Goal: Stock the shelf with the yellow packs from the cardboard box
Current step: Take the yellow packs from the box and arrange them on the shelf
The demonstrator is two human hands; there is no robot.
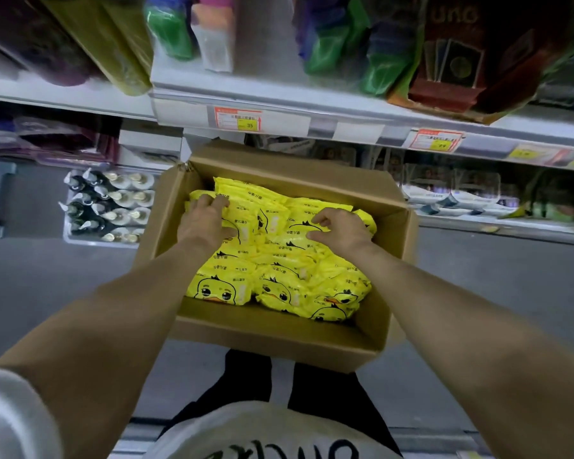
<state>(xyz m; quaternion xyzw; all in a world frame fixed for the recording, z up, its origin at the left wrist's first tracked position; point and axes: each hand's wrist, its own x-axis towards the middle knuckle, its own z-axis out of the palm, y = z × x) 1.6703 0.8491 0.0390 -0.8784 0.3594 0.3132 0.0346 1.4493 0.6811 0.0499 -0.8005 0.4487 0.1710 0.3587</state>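
Handling: yellow packs (279,260) likely soft, light; grip across edges.
Fingers (217,203): left hand (209,223) curls round one pack; right hand (340,228) half-curled, hold unclear.

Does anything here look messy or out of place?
Only mildly: the yellow packs lie jumbled in the cardboard box, overlapping at different angles, some standing on edge at the back. The box looks undamaged; nothing has spilled.
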